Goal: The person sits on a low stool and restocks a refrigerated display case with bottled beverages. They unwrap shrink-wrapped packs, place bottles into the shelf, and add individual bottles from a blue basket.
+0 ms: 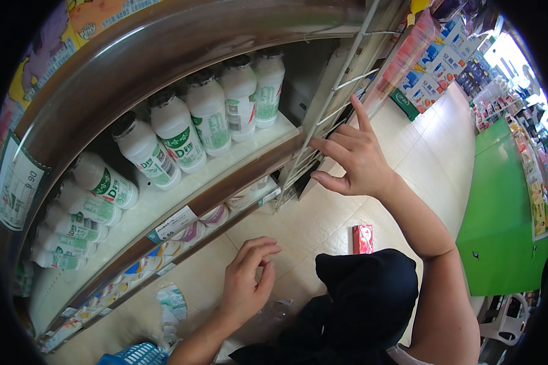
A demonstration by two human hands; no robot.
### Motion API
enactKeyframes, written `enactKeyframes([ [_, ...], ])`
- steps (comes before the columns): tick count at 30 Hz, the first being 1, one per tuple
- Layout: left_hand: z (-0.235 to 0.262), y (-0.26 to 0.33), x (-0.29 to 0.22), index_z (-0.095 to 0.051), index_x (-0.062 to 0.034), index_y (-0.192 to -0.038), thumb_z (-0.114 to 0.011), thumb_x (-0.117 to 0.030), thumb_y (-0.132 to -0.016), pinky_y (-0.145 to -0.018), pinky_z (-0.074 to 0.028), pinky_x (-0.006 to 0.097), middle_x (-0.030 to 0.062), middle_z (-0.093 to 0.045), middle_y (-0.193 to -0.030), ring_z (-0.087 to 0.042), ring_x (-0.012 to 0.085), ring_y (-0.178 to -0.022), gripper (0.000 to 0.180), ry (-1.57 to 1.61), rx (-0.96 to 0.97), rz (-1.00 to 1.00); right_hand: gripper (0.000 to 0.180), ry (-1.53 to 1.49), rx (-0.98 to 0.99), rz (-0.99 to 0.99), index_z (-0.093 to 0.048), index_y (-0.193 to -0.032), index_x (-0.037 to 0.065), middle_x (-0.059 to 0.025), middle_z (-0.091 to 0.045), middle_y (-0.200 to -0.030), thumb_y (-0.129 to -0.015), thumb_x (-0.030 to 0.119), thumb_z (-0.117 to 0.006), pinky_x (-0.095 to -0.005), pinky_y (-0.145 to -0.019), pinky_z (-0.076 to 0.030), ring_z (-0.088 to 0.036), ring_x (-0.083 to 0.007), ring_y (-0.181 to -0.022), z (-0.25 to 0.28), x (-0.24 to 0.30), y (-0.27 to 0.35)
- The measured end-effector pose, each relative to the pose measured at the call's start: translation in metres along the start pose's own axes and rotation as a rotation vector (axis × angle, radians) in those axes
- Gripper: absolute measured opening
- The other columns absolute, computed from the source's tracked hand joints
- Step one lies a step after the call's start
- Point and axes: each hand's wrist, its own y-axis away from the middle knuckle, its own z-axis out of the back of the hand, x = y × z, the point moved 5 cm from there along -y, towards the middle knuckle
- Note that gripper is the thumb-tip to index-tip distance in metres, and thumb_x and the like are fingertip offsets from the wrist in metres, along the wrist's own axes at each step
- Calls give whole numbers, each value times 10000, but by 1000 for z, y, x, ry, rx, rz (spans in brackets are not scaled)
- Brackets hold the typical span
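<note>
My right hand (359, 158) is raised beside a white wire rack (330, 100) at the end of the shelves. Its index finger and thumb point left and another finger sticks up; nothing shows in it. Lower down, my left hand (249, 277) hovers in front of the lower shelves, holding nothing, with fingers loosely bent and the thumb apart. On the upper shelf (249, 152) stand several white plastic bottles (210, 115) with green labels and dark caps. More such bottles (106, 182) line the shelf's left end. Neither hand appears to touch a bottle.
Lower shelves hold round white-and-purple packs (192, 231). On the tiled floor lie a small red box (363, 239) and a clear plastic wrapping (268, 319). A blue basket (137, 354) sits at the lower left. Stacked cartons (432, 76), a green panel (499, 213) and a white stool (508, 322) are at the right.
</note>
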Motion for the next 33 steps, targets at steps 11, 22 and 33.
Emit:
enactKeyframes([
  [11, 4, 2, 2, -558, 7, -965, -509, 93, -754, -657, -473, 260, 130, -553, -1059, -575, 150, -699, 233, -11, -18, 2, 313, -605, 398, -421, -579, -998, 39, -118, -589, -875, -785, 266, -612, -378, -943, -375, -568, -271, -871, -62, 12, 89],
  [22, 6, 23, 18, -519, -61, -989, -494, -25, -806, -659, -479, 341, 66, -544, -1020, -587, 239, -772, 188, -122, 113, -20, 469, -891, 465, -1321, -497, -1189, 32, -71, -605, -1018, -895, 391, -435, -171, -500, -373, -503, -93, -707, 59, 13, 181],
  [33, 18, 89, 70, -548, -62, -948, -510, -84, -765, -672, -488, 391, 93, -570, -957, -589, 292, -824, 189, -257, 326, -13, 431, 135, -119, -1135, -425, -1244, 70, -71, -564, -950, -889, 313, -400, -220, -637, -425, -506, -127, -696, 133, -100, 180],
])
